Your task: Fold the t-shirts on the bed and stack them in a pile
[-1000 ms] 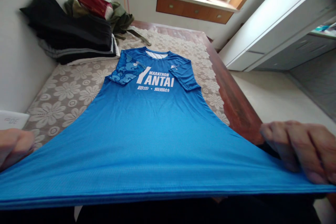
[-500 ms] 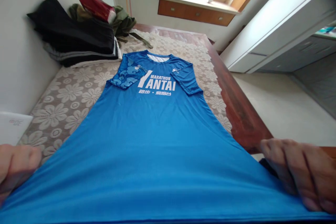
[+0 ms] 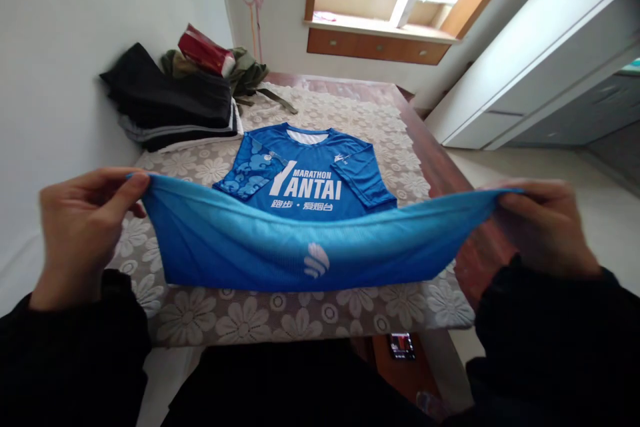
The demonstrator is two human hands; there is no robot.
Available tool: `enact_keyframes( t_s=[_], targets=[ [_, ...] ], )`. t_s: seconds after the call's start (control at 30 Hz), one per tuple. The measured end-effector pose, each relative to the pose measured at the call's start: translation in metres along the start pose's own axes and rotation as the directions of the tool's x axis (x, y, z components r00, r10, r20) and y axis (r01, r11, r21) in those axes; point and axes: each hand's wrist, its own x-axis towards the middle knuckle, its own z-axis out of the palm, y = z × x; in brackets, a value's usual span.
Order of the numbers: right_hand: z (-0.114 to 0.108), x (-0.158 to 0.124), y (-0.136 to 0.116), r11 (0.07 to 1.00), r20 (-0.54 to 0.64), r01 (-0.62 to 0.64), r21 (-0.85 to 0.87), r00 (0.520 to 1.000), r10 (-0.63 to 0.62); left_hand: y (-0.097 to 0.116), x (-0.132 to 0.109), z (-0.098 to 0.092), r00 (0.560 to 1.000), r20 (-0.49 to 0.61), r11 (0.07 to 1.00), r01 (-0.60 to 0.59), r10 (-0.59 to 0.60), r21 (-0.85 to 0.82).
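A blue T-shirt (image 3: pixel 313 267) with white "MARATHON YANTAI" lettering lies face up on a lace-covered table, its collar at the far side. Its sleeves are laid inward over the chest. My left hand (image 3: pixel 95 213) pinches one hem corner between thumb and fingers. The other hem corner is pinched in my right hand (image 3: pixel 545 220). Between them the lower part is lifted and stretched, sagging in the middle. A pale logo shows on the raised fabric, which hides the shirt's middle.
A stack of folded dark clothes (image 3: pixel 175 107) stands at the back left, with a red packet (image 3: pixel 206 50) and an olive cloth (image 3: pixel 247 73) behind it. The lace tablecloth (image 3: pixel 245 320) hangs over the near edge. A phone (image 3: pixel 403 345) with a lit screen lies below. White cabinets stand at the right.
Both hands have brought the hem up and away from me, from near the bottom of the view toward the lettering. The shirt's lower part now folds upward, and the logo has come into sight.
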Motion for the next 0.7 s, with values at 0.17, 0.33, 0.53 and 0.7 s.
enact_keyframes(
  t_s=[0.17, 0.33, 0.53, 0.7],
  targets=[
    [0.044, 0.089, 0.027, 0.997, 0.036, -0.078, 0.006, 0.996, 0.078, 0.013, 0.072, 0.050, 0.988, 0.136, 0.997, -0.061, 0.066, -0.037],
    [0.067, 0.152, 0.079, 0.982, 0.114, -0.186, -0.040, 0.975, 0.189, 0.006, 0.141, 0.087, 0.917, 0.397, 0.984, -0.099, 0.031, 0.151],
    [0.094, 0.204, 0.118, 0.942, 0.101, -0.224, -0.250, 0.962, 0.255, 0.005, 0.204, 0.155, 0.937, 0.338, 0.946, -0.187, 0.090, 0.267],
    [0.121, 0.227, 0.145, 0.930, -0.144, -0.203, -0.306, 0.976, 0.165, -0.007, 0.218, 0.206, 0.968, 0.249, 0.998, -0.007, -0.010, 0.065]
  ],
)
